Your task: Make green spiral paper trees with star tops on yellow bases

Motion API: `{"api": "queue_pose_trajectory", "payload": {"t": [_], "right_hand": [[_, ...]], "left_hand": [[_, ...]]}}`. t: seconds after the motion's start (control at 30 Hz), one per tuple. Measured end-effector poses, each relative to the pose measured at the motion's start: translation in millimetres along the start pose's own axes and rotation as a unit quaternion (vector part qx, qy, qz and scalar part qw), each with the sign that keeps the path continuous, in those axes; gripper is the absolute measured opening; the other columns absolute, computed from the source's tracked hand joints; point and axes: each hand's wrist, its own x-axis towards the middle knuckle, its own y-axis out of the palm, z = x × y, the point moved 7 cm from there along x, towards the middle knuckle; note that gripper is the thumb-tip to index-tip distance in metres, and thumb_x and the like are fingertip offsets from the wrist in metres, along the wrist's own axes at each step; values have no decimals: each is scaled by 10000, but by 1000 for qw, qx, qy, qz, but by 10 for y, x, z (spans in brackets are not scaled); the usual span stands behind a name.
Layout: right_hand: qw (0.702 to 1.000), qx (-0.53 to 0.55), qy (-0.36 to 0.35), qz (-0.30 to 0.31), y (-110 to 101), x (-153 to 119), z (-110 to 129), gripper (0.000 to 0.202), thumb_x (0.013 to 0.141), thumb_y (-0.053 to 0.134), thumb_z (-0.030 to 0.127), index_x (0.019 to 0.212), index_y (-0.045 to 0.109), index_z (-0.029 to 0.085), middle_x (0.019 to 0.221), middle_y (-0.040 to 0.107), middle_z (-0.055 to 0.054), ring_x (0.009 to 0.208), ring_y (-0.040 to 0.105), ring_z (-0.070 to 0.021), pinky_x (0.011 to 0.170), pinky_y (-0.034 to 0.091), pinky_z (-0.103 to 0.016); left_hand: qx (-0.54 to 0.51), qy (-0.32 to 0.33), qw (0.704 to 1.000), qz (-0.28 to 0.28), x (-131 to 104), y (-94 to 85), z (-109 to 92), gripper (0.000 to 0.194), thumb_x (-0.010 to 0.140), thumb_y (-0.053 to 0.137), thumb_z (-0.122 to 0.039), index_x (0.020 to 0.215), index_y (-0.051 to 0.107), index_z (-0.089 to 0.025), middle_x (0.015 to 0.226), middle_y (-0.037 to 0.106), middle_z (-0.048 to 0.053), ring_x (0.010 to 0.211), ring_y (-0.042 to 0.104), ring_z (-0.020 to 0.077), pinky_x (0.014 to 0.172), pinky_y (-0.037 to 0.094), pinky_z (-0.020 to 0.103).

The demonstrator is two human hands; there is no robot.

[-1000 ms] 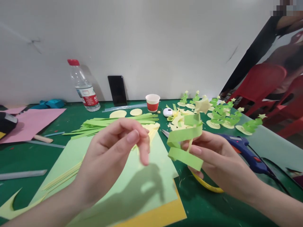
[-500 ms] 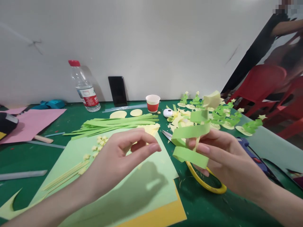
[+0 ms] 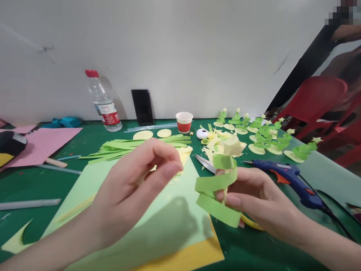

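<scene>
Hold the paper spiral (image 3: 210, 184) above the counter (image 3: 39, 188), clamped lightly by its stem (image 3: 225, 196) in the grip of the right hand (image 3: 256, 195); avoid crushing coils (image 3: 218, 211). Cannot tell grip of left hand (image 3: 135, 180), apart or together.

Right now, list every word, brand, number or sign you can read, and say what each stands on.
None can be read.
Label on the bottle: print on red and white, too small and blurred.
Pale plate on the glue gun: any marking is too small to tell.
Paper cup: no lettering visible.
</scene>
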Motion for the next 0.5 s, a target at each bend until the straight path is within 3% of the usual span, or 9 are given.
{"api": "queue_pose_trajectory", "payload": {"t": [0.1, 0.17, 0.2, 0.27, 0.37, 0.43, 0.5], "right_hand": [[1000, -21, 0, -8, 4, 2, 10, 148, 713, 667, 358, 703, 662, 211, 626, 538, -5, 486, 435, -62, 417, 408, -173], [999, -27, -7, -20, -1, 1, 56, 138, 706, 671, 360, 683, 666, 224, 602, 529, -4, 479, 434, -69, 408, 409, -179], [999, -28, -13, -27, -12, -3, 91, 135, 703, 673, 363, 669, 669, 232, 593, 524, -4, 476, 432, -72, 398, 404, -178], [999, -29, -23, -39, -53, -21, 172, 128, 686, 686, 378, 653, 680, 254, 583, 525, -8, 476, 438, -81, 380, 397, -182], [995, -44, -41, -73, -221, -74, 315, 98, 655, 711, 389, 682, 705, 295, 616, 564, -16, 485, 476, -91, 379, 404, -198], [985, -68, -84, -134, -422, -132, 454, 76, 640, 732, 355, 693, 709, 305, 673, 601, -15, 518, 511, -92, 395, 398, -199], [967, -101, -135, -192, -605, -191, 600, 94, 632, 734, 358, 670, 691, 284, 711, 610, -19, 511, 503, -84, 401, 370, -222]], "left_hand": [[156, 93, 982, 46, 25, 56, -70, 65, 787, 590, -206, 829, 594, -256, 575, 465, -54, 516, 383, 112, 516, 341, 217], [209, 153, 964, 60, 50, 74, -94, 87, 795, 561, -178, 768, 622, -234, 563, 509, -42, 517, 410, 115, 585, 364, 227], [217, 154, 962, 59, 76, 60, -68, 127, 809, 533, -184, 734, 626, -228, 570, 537, -35, 522, 433, 116, 592, 367, 226], [212, 90, 972, 49, 147, -8, 62, 192, 827, 496, -242, 689, 630, -227, 588, 566, -30, 517, 459, 117, 521, 352, 212], [164, -72, 983, 46, 208, -116, 343, 274, 823, 477, -355, 650, 639, -219, 575, 548, -27, 480, 448, 109, 399, 293, 187], [104, -145, 982, 57, 216, -138, 479, 286, 819, 484, -374, 656, 649, -207, 585, 568, -17, 530, 506, 118, 425, 358, 176], [29, -185, 980, 71, 223, -116, 561, 246, 818, 512, -342, 695, 674, -203, 638, 630, 0, 659, 596, 142, 559, 464, 194]]}}
